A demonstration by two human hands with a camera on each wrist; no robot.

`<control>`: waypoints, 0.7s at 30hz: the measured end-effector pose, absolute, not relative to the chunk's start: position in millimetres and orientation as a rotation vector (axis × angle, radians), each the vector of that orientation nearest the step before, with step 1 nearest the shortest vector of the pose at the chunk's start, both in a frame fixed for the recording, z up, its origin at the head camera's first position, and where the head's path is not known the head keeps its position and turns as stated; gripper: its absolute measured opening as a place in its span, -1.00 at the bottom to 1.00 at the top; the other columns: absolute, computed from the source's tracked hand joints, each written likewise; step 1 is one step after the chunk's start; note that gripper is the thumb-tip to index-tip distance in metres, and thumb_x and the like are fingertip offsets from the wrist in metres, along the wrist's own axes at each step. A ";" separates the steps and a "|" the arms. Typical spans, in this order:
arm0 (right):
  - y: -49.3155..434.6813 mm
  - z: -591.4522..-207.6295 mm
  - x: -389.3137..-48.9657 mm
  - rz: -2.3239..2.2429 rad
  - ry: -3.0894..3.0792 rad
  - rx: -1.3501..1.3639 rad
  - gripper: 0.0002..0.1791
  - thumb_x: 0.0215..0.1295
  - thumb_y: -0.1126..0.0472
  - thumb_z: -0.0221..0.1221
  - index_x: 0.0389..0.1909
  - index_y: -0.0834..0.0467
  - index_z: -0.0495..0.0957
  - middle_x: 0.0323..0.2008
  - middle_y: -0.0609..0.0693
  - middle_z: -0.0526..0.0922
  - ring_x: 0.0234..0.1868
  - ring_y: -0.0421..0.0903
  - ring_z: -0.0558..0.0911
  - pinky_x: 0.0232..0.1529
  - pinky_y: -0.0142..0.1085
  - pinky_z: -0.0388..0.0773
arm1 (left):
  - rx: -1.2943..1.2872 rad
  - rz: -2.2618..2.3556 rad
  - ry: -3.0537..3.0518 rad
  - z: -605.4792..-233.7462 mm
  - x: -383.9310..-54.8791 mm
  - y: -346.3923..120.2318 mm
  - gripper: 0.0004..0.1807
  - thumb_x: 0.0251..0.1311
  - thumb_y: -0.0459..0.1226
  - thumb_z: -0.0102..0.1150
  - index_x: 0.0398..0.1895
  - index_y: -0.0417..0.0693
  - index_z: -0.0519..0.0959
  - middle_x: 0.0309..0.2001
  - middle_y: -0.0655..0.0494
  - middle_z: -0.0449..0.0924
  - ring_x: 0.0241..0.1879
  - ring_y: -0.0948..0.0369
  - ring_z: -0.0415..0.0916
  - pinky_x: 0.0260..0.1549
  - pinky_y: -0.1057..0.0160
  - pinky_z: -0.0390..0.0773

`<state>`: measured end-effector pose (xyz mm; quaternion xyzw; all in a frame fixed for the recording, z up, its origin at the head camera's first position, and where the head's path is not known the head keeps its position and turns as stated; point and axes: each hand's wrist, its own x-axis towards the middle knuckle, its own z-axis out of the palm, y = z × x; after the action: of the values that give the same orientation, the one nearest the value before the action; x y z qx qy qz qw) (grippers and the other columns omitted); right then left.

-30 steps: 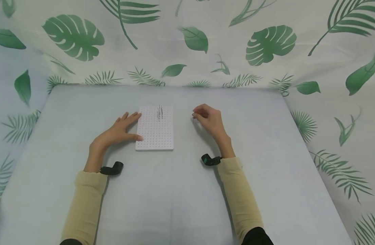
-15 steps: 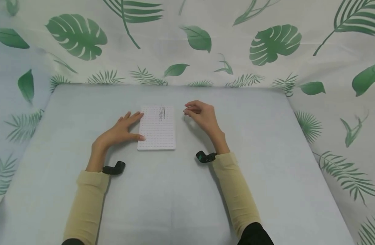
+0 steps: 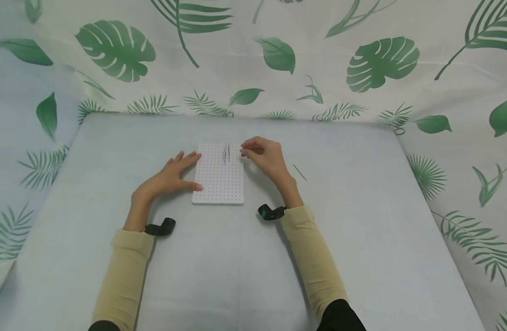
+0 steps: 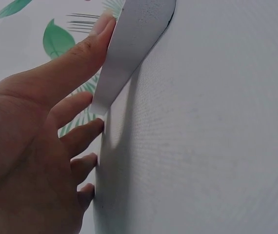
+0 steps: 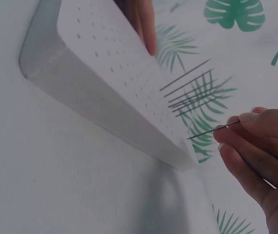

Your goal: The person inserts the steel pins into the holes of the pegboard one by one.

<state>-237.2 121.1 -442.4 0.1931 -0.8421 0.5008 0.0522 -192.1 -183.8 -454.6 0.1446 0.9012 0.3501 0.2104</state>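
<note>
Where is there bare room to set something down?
Free: the tabletop between the left sleeve and right sleeve, on the near side of the pegboard; also right of the loose pin, out to the tabletop's right edge. Crowded: the pegboard's far end, with standing pins, the right grip and its pinched pin.

Studio-like corner, leaf-print fabric backdrop, plain pale table

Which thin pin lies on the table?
The pin right of the right hand; others stand in the white board, one is pinched by that hand.
</note>
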 end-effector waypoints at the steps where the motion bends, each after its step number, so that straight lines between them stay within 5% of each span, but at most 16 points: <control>1: 119.5 -442.7 -237.2 1.527 -2.557 0.591 -0.87 0.31 0.36 0.35 -0.15 0.26 0.73 -0.17 0.16 0.81 -0.20 0.01 0.82 -0.13 -0.25 0.76 | 0.399 0.967 2.508 -454.9 -191.8 -183.5 0.11 0.18 0.00 0.45 0.68 0.00 -0.01 0.69 -0.07 -0.19 0.66 -0.12 -0.52 0.59 -0.20 -0.46; 21: 98.5 -442.4 -232.9 1.522 -2.597 0.618 -0.87 0.30 0.35 0.37 -0.15 0.24 0.73 -0.17 0.12 0.82 -0.18 -0.02 0.81 -0.08 -0.33 0.74 | 0.408 0.955 2.511 -452.0 -191.6 -181.5 0.10 0.20 0.04 0.42 0.68 -0.01 -0.01 0.69 -0.10 -0.19 0.65 -0.18 -0.51 0.58 -0.25 -0.45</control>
<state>-232.9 98.5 -442.4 0.2011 -0.8446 0.4950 0.0344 -191.6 -181.5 -452.0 0.1468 0.9033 0.3437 0.2106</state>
